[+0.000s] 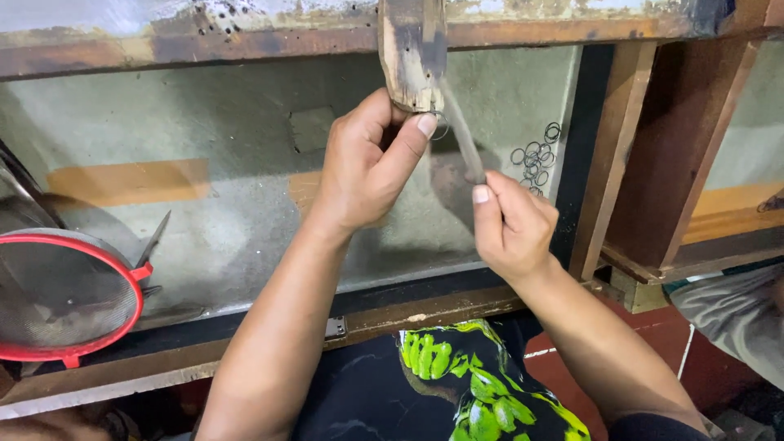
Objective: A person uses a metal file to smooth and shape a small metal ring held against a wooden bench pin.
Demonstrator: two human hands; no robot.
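Observation:
My left hand (369, 163) presses against the lower end of a worn wooden peg (414, 53) that sticks out from the bench edge, and its thumb pins a small wire ring (442, 128) to the wood. In my right hand (510, 229) is a thin grey file-like tool (462, 135), which slants up to the ring. Both hands hang over a shallow grey tray (229, 237) below the bench.
Several small metal rings (535, 159) lie in the tray's right corner. A red-rimmed mesh sieve (61, 298) sits at the left, with a dark pointed tool (155, 238) beside it. Wooden framing (645, 155) stands to the right. Someone's grey sleeve (731, 314) is at the right edge.

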